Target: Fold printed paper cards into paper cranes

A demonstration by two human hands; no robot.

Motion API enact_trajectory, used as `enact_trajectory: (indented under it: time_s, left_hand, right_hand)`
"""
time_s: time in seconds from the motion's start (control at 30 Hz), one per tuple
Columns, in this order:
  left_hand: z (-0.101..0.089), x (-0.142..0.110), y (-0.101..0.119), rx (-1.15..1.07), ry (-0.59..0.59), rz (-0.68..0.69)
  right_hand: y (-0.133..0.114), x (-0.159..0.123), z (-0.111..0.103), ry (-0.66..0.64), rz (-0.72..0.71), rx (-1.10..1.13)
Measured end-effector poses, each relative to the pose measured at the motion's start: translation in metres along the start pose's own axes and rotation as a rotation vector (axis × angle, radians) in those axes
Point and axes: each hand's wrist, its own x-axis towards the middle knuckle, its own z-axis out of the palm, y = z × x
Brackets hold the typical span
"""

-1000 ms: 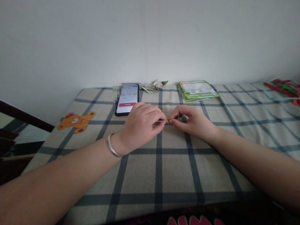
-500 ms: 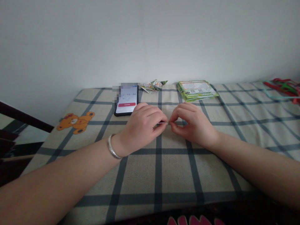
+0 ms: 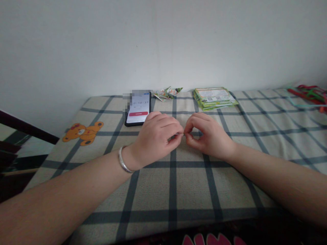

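Over the middle of the checked tablecloth (image 3: 191, 190), my left hand (image 3: 160, 132) pinches a thin, paper-like piece (image 3: 178, 134) between thumb and fingers. Only its pale edge shows; the fingers cover most of it. Opposite, my right hand (image 3: 206, 132) has thumb and index fingertips pressed together at the other end of the piece. The fingertips of both hands nearly touch. A silver bangle (image 3: 123, 160) circles my left wrist.
Beyond my left hand lies a phone (image 3: 138, 107) with a running timer. Folded printed paper (image 3: 168, 93) is next to it along the wall. Green printed sheets (image 3: 216, 98) lie stacked farther right, colourful strips (image 3: 310, 97) at the far right. A bear picture (image 3: 83, 133) is at left.
My right hand's fingertips have closed in on the piece, and its green-yellow tip, visible earlier, is now hidden. Both hands otherwise stay almost in place.
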Motion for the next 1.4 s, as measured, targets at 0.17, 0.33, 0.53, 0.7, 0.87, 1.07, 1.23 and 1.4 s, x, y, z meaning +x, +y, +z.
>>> enact_trajectory:
  time_s: [0.17, 0.33, 0.53, 0.7, 0.87, 1.07, 1.23, 1.4]
  left_hand:
    - [-0.001, 0.000, 0.000, -0.002, -0.008, -0.009]
    - [-0.003, 0.000, -0.001, -0.008, -0.006, -0.034]
    - [-0.003, -0.001, -0.002, -0.011, -0.010, -0.039]
    - [-0.003, -0.002, -0.003, -0.012, -0.008, -0.062]
    - [-0.002, 0.000, -0.005, -0.017, 0.004, -0.077]
    - [-0.001, -0.001, -0.009, -0.041, 0.021, -0.057]
    - [0.001, -0.004, -0.012, -0.056, 0.020, -0.066]
    - [0.000, -0.005, -0.012, -0.034, 0.028, -0.095]
  right_hand:
    - [0.002, 0.000, 0.000, 0.008, -0.005, 0.009]
    - [0.005, -0.002, 0.000, 0.015, 0.043, 0.035]
    - [0.006, -0.002, 0.000, 0.023, 0.055, 0.068]
    - [0.006, -0.003, 0.000, 0.021, 0.070, 0.077]
    - [0.008, -0.003, 0.000, 0.029, 0.094, 0.074]
    - [0.012, -0.003, 0.002, 0.042, 0.078, 0.035]
    - [0.017, -0.005, 0.002, 0.056, 0.092, 0.051]
    - [0.021, -0.005, 0.003, 0.092, 0.185, 0.044]
